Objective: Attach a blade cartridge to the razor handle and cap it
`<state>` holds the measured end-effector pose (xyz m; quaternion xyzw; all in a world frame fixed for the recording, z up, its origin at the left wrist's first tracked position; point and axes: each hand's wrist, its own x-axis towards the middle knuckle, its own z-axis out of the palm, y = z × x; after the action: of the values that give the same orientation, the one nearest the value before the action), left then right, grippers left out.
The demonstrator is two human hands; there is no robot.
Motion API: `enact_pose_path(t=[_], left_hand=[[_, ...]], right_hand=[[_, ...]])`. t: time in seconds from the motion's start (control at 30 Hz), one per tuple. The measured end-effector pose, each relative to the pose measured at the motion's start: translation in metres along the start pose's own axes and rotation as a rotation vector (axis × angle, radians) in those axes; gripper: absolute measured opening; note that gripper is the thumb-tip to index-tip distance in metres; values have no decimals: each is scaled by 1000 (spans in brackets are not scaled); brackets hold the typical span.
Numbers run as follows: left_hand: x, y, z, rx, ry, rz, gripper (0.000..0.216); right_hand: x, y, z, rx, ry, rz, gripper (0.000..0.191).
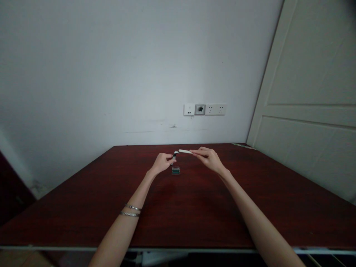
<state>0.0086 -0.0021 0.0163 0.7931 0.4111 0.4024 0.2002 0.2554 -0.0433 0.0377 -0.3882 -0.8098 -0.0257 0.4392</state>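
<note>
Head view, forward-down over table (83, 200)

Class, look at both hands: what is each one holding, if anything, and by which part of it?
Left hand: a small dark-and-silver object, held by its body, below the top. Right hand: a white stick, held by its right end.

The left arm (129, 218) and right arm (253, 213) extend over the tabletop (191, 207) toward its far edge. Left grip (162, 163) and right grip (210, 158) pinch, facing inward.
</note>
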Motion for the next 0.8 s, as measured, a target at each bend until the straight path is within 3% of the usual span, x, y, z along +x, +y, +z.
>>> enact_pose_path(t=[0.3,0.5,0.8], left_hand=[[-1,14,6,-392,-57,-153,27],[-3,22,14,-529,-49,-302,29],[-15,34,27,-647,-26,-311,29]], right_hand=[[0,1,2,-16,133,49,34],[1,-2,6,-122,158,53,33],[7,-1,21,-154,110,37,32]])
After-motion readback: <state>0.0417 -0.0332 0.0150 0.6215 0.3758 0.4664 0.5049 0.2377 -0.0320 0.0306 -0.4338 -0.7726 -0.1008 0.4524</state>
